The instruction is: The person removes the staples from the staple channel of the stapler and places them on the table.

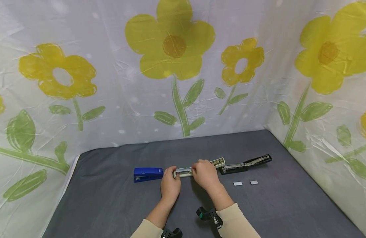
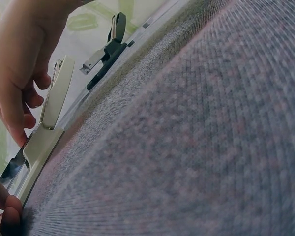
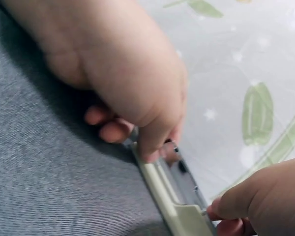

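Note:
A cream stapler [image 1: 218,162], swung wide open, lies between my hands on the grey cloth. Its metal staple channel [image 3: 184,177] faces up along the base. At the stapler's left end, my left hand [image 1: 170,186] pinches the base between thumb and fingers. My right hand [image 1: 207,175] grips the middle, with thumb and fingertips at the edge of the channel near the hinge. The right hand covers part of the stapler in the head view. A closed blue stapler [image 1: 148,172] lies just left of the left hand.
Right of the cream stapler rests a black stapler [image 1: 245,164], opened out. Two small staple strips [image 1: 237,183] lie on the grey cloth [image 1: 111,205] in front of it. A flower-printed curtain [image 1: 135,109] stands behind and at both sides.

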Demonstrator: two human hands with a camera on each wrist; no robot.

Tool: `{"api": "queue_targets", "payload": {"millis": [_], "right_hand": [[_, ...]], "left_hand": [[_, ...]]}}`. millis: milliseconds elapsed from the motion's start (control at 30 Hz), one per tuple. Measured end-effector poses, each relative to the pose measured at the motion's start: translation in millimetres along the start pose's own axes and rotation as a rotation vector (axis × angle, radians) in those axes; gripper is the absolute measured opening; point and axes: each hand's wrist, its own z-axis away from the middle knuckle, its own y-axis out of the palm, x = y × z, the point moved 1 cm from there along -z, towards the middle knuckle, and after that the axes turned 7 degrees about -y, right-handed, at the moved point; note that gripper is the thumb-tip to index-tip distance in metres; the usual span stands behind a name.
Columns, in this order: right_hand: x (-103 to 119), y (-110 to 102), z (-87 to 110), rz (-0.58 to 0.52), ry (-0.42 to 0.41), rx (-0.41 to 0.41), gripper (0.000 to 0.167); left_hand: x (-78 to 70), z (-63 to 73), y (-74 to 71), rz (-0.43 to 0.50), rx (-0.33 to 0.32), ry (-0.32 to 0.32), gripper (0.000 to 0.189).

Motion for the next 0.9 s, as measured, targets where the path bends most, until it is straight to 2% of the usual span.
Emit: {"api": "queue_targets", "payload": {"millis": [133, 400, 600, 767, 900], "right_hand": [[-0.4, 4.5, 0.9, -0.001, 0.023, 0.018, 0.01], [-1.0, 5.9, 0.3, -0.058, 0.038, 0.005, 0.008], [2.5, 3.3, -0.3, -0.116, 0.093, 0.009, 0.007], [3.6, 4.6, -2.2, -0.145, 0.145, -0.032, 0.007], [7.4, 4.4, -3.2, -0.128, 0.149, -0.085, 0.006]], "left_hand": [[0.0, 0.5, 0.4, 0.002, 0.004, -0.007, 0.027], [-0.5, 0.6, -0.4, 0.001, 0.001, -0.01, 0.026], [0.5, 0.9, -0.5, -0.006, 0.004, -0.01, 0.026], [0.0, 1.1, -0.6, -0.009, 0.005, -0.009, 0.026], [-0.4, 0.6, -0.3, -0.007, 0.009, -0.015, 0.026]]}}
